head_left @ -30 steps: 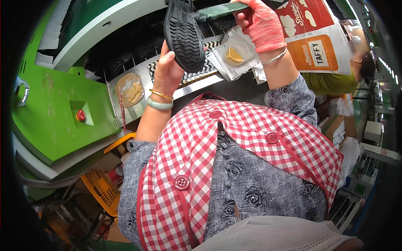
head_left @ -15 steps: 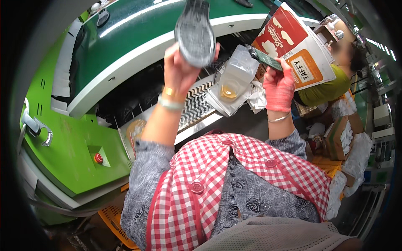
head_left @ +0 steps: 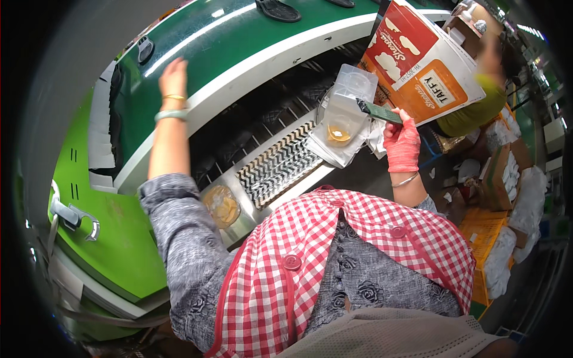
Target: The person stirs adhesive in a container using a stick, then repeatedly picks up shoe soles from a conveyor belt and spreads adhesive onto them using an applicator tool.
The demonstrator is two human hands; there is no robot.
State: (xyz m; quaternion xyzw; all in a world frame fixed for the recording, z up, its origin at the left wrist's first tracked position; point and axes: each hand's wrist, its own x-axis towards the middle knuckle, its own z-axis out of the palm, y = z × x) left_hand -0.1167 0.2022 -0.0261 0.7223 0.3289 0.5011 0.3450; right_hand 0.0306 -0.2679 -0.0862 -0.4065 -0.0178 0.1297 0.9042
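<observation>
My left hand (head_left: pixel 173 80) is stretched out over the green belt (head_left: pixel 221 45), its fingers extended and holding nothing. The nearest thing to it is a grey shoe sole (head_left: pixel 144 50) farther along the belt, not touched. At the belt's far edge lies a dark shoe sole (head_left: pixel 279 10). My right hand (head_left: pixel 403 143), wrapped in a red covering, is closed on a green-handled brush (head_left: pixel 382 112) with a dark end. That brush is above a clear plastic container (head_left: pixel 352 89) with amber liquid (head_left: pixel 338 135) in its lower part.
Black-and-white zigzag strips (head_left: pixel 277 164) line a ledge before me, beside a round dish of yellow pieces (head_left: pixel 221 206). Printed boards (head_left: pixel 427 65) stand at right, partly covering another person (head_left: pixel 474 110). Cardboard boxes (head_left: pixel 498 173) and a yellow crate (head_left: pixel 480 227) are behind.
My left hand has let go of the dark sole, which now lies on the belt, and has swung left. The brush stays in my right hand, slightly lower.
</observation>
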